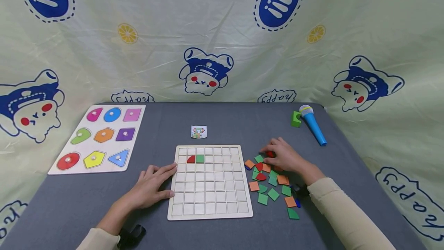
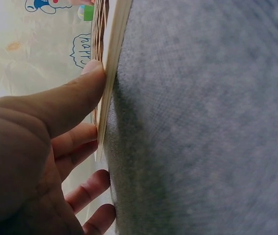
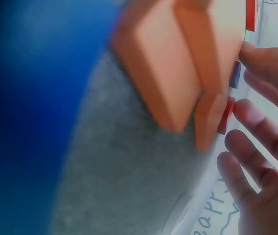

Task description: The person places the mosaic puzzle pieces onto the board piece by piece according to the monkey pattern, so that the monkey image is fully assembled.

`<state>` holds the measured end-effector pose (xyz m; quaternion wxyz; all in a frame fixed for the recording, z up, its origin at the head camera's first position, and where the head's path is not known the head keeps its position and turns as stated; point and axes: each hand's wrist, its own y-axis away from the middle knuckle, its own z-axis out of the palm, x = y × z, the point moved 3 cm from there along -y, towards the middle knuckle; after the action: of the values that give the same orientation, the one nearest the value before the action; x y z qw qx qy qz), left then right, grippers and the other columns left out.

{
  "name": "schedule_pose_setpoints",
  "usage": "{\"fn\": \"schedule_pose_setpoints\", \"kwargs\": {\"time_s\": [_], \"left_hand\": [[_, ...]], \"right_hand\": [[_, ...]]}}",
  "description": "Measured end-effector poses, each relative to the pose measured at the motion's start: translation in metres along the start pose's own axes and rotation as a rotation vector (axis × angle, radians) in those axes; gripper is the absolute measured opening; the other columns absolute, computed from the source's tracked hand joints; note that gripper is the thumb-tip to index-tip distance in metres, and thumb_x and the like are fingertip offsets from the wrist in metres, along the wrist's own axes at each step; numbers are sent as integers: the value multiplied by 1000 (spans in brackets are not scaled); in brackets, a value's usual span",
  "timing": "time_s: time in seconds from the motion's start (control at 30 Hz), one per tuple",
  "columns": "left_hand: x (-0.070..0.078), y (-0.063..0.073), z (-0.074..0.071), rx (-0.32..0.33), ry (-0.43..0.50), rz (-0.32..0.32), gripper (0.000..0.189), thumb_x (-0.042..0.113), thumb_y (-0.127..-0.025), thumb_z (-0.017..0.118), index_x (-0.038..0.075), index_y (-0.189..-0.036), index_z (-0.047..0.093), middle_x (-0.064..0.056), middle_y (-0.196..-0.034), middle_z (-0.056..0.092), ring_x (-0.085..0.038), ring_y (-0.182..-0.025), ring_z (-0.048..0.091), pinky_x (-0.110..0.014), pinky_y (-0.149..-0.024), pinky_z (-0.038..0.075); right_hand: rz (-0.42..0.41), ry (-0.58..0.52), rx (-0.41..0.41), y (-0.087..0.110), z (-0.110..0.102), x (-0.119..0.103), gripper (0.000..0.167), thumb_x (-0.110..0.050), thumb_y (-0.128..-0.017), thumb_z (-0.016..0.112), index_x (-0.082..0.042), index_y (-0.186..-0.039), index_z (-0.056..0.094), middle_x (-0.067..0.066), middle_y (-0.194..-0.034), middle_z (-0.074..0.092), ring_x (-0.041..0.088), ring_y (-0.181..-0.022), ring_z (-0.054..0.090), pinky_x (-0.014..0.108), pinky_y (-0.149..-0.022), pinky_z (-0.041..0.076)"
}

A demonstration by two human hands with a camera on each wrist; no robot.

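A pale wooden grid board (image 1: 213,181) lies flat, with a red quarter-round piece (image 1: 191,159) and a green square piece (image 1: 200,159) side by side in its upper rows. My left hand (image 1: 152,186) touches the board's left edge; thumb and fingertips meet the wooden rim (image 2: 110,63) in the left wrist view. Over the top of a pile of loose pieces at the board's right is my right hand (image 1: 286,156), its fingers loosely spread around a red piece (image 1: 270,153). The right wrist view shows a fingertip by a red piece (image 3: 226,115); a firm grip is not visible.
A small printed card (image 1: 199,132) lies behind the board. At the left is a white knob-puzzle board (image 1: 100,138). A blue microphone (image 1: 313,126) and a green block (image 1: 296,119) are at the back right. Green, orange and blue pieces, including a green square (image 1: 273,194), are scattered right of the board.
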<state>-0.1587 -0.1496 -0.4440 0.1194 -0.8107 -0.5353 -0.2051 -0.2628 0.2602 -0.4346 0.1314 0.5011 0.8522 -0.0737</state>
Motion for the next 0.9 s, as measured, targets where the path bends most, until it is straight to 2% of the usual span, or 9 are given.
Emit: {"fn": "schedule_pose_setpoints", "kwargs": {"time_s": [0.2,0.67,0.9], "left_hand": [[0,0,0,3,-3,1,71,33,-80,73,16,-142,44,1,-150,40,-21,-111,39,-38,-80,26],[1,1,0,11,-4,9,71,34,-80,73,16,-142,44,0,-150,40,-22,-111,39,-38,-79,26],[0,1,0,7,1,5,71,33,-80,73,16,-142,44,0,-150,39,-21,-112,39,-38,-80,26]], "right_hand": [[-32,8,6,-2,3,-3,25,-24,-84,70,-19,-109,72,0,-92,51,14,-83,36,28,-68,31],[-15,-38,29,-3,3,-5,23,-28,-85,69,-19,-106,72,-1,-93,54,13,-85,37,29,-70,33],[-17,-100,76,-5,-7,-26,27,-32,-86,68,-18,-109,70,-3,-96,59,13,-90,44,32,-76,41]]}}
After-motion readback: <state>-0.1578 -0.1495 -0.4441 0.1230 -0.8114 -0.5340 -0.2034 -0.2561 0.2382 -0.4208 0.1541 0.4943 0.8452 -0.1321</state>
